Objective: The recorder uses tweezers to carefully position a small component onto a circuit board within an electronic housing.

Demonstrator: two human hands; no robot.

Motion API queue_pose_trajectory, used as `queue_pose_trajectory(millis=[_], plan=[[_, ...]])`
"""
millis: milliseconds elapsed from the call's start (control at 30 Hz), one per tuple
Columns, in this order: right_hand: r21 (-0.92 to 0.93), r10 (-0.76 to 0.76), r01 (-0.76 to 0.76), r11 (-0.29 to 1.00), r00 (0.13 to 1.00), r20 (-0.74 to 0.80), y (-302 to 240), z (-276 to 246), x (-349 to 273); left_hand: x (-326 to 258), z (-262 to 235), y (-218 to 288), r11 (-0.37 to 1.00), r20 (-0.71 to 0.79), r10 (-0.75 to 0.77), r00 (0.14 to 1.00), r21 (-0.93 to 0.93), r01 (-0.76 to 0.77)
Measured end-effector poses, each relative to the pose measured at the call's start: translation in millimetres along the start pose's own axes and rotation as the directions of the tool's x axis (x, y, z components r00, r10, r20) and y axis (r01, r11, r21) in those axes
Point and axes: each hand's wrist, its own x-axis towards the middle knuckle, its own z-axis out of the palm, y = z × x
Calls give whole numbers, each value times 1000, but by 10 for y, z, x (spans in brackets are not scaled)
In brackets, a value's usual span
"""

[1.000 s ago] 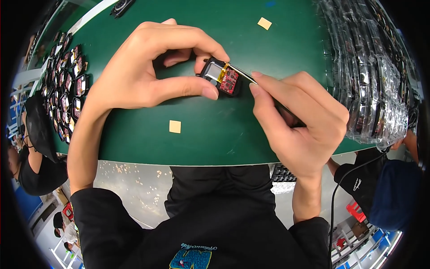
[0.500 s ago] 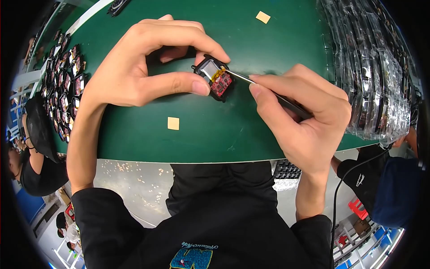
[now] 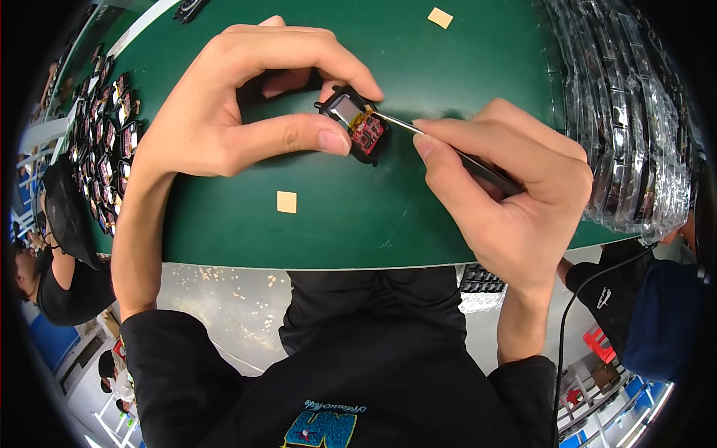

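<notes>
Between the thumb and fingers of my left hand (image 3: pixel 246 104) is a small black device housing (image 3: pixel 368 154), tilted, with its inside facing up. It contains a silver battery-like block (image 3: pixel 345 109), a red circuit board (image 3: pixel 369 135) and a strip of yellow tape (image 3: pixel 363 119). My right hand (image 3: pixel 515 175) is closed around a pair of dark-handled tweezers (image 3: pixel 399 122), held like a pen. Their metal tip touches the housing beside the yellow tape. Whether the tip grips anything is too small to tell.
On the green table (image 3: pixel 336 224) lie two pale yellow squares, one near (image 3: pixel 287 201) and one far (image 3: pixel 441 18). Many similar housings (image 3: pixel 108 142) cluster at the left. Stacked clear plastic trays (image 3: pixel 620 119) stand at the right. Other people sit on both sides.
The device has tipped slightly in my left hand. The tweezers' tip has shifted a little left and up along with it, and my right hand has rotated slightly.
</notes>
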Motion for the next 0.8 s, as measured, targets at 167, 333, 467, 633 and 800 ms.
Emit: queue_pose_trajectory(millis=[167,333,467,633,800], plan=[[3,-23,23,1000,1000,-10,-5,18,-11,17,-8,24,994,21,74,997,81,-76],[3,5,-5,1000,1000,-9,-12,5,-12,15,-13,29,994,29,67,997,86,-69],[13,-25,25,1000,1000,-5,22,12,-28,9,8,9,998,17,43,999,45,-44],[-14,-22,22,1000,1000,-12,-13,15,-35,0,-17,35,999,30,23,999,42,-24],[-36,-82,82,996,997,-3,2,-9,-61,-4,-11,35,997,27,56,998,44,-57]])
